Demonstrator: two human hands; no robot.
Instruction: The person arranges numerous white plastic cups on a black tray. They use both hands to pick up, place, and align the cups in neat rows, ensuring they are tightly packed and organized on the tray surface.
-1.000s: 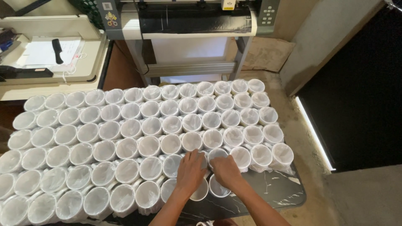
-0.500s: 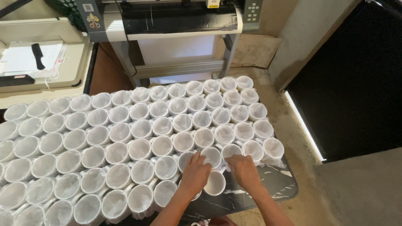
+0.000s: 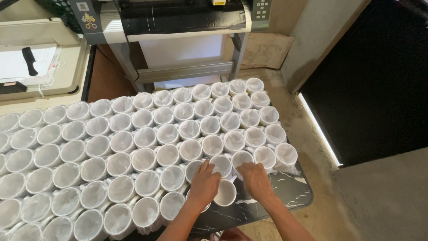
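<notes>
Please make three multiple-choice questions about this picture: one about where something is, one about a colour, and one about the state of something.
1. Where do both hands work?
A. At the far left end of the table
B. At the near right corner of the field of mugs
C. On the machine behind the table

2. What colour is the table top where it shows?
A. Dark with pale veins
B. Plain yellow
C. Bright red

3. How does the mug between the hands stand?
A. Upside down
B. On its side
C. Upright, its mouth open upward

Answers:
1. B: the left hand and the right hand rest among the mugs at the near right.
2. A: the bare table is dark and marbled.
3. C: the unwrapped mug shows its white inside.
</notes>
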